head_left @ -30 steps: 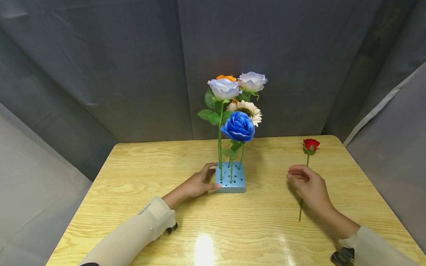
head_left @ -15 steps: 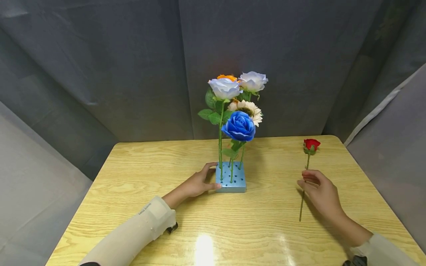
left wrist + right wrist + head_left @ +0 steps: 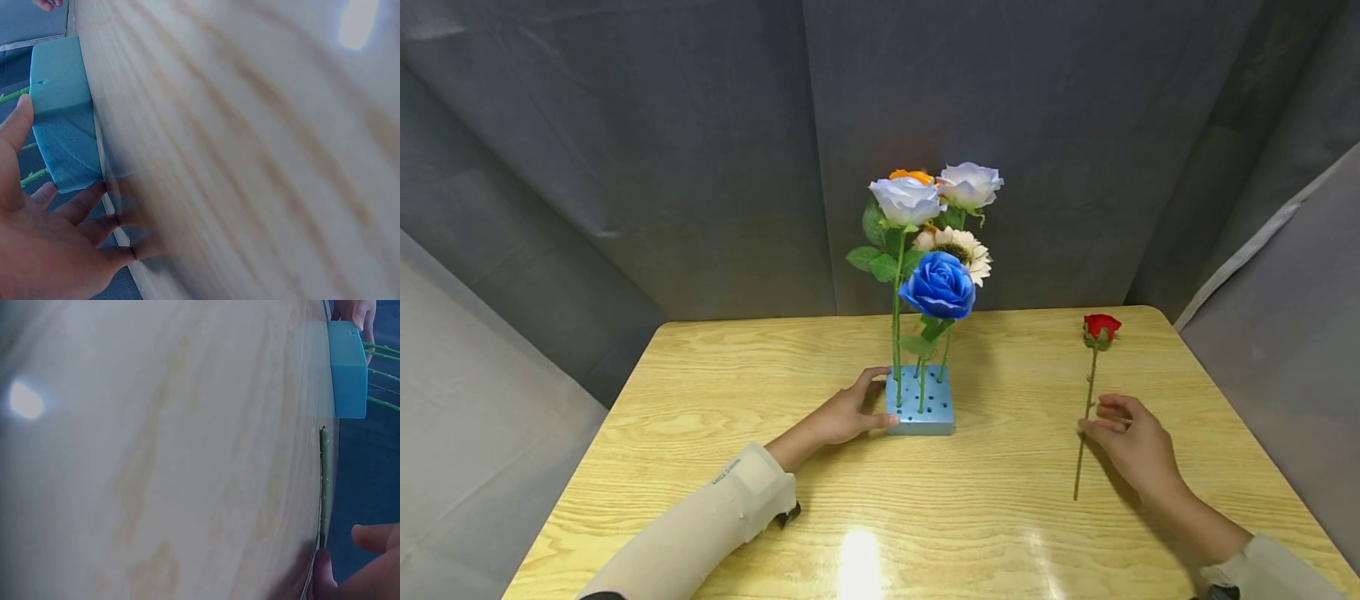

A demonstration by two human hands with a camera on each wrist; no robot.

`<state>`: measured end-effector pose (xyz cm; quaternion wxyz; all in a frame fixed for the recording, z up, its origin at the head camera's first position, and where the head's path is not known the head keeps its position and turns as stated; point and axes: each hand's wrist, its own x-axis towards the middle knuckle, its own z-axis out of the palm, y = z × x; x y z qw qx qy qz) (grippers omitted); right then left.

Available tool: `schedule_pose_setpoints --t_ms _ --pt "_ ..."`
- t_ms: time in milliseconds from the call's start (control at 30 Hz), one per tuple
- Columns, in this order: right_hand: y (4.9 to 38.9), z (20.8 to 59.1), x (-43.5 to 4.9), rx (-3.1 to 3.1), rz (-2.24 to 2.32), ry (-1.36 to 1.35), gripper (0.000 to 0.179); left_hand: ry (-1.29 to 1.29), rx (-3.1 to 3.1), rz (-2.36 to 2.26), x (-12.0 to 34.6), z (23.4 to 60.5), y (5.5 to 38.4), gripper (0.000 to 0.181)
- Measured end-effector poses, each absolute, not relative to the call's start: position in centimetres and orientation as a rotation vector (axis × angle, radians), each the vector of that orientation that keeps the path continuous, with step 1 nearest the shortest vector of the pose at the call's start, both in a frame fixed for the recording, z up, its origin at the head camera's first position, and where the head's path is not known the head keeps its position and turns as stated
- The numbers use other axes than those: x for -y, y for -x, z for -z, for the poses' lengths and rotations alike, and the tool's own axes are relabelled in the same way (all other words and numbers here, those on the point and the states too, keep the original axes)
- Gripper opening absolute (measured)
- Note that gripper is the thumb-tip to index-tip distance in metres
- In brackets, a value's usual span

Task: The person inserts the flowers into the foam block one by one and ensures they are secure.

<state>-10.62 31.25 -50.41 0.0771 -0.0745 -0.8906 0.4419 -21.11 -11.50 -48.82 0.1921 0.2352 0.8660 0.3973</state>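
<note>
A light-blue block with holes (image 3: 919, 423) stands mid-table and bears several upright artificial flowers. My left hand (image 3: 846, 412) grips its left side, the thumb at the near corner and a finger at the far corner; in the left wrist view, the fingers (image 3: 84, 203) reach around the block's edge. Among the flowers, a blue rose (image 3: 938, 286) leans out lowest. A red rose (image 3: 1101, 327) lies on the table at the right, bloom away from me. Over its stem (image 3: 1080, 458) hovers my right hand (image 3: 1135, 442), thumb and fingers parted; contact with the stem is unclear.
Two white roses (image 3: 906, 200), an orange flower (image 3: 912, 176) and a cream sunflower (image 3: 958, 250) rise from the block. Behind the wooden table (image 3: 737, 367) hangs a dark grey curtain (image 3: 700, 167); grey cloth also hangs at both sides.
My right hand has moved to the right and toward me, from left of the red rose's stem to over its middle. The left hand and the block have stayed put.
</note>
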Motion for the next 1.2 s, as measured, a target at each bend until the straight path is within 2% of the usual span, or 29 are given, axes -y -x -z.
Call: schedule_pose_setpoints --t_ms 133,267,767,1200 --pt "10.8 50.5 -31.5 2.751 -1.348 0.248 0.071 -0.662 -2.423 -1.128 11.5 48.6 21.0 0.087" --pt "11.2 50.6 -31.6 2.803 -1.288 0.259 0.073 -0.667 -2.425 -1.123 11.5 48.6 21.1 0.087" --pt "12.6 50.3 -31.3 2.928 -1.137 0.192 0.06 -0.649 -2.429 -1.125 11.5 48.8 21.1 0.088" --pt "13.3 49.4 -32.2 2.967 -1.303 0.223 0.052 -0.655 -2.433 -1.117 11.5 48.9 21.2 0.087"
